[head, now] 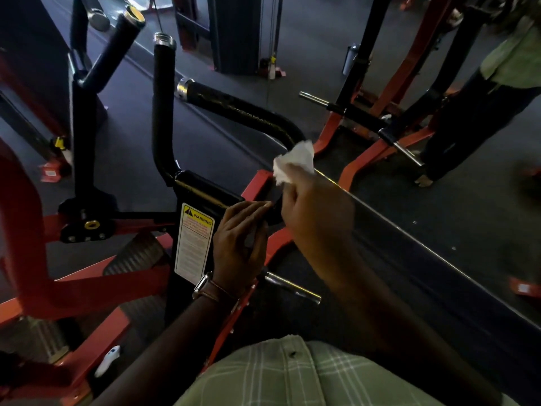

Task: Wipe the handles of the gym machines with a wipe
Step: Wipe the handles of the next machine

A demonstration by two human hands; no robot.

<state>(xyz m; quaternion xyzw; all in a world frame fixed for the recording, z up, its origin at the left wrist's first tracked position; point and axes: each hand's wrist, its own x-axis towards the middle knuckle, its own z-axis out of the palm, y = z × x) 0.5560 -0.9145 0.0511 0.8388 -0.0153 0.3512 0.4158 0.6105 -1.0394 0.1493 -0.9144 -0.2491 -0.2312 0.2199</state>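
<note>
Right hand (304, 197) pinching the white wipe (294, 163), held at the bend of the angled black handle (234, 108). I read that handle's long axis as running up-left from the wipe to its chrome end cap (184, 87), so the next stroke goes that way. Upright handle (162, 106) sits further left. Left hand (240, 244) fingers straight, resting on the black bracket (205, 190) beside the warning label (193, 241). No containers in view.

I am seeing open room above the angled handle (234, 109); the upright handle (162, 106) is standing just left, and the black bracket (205, 191) is blocking below.
</note>
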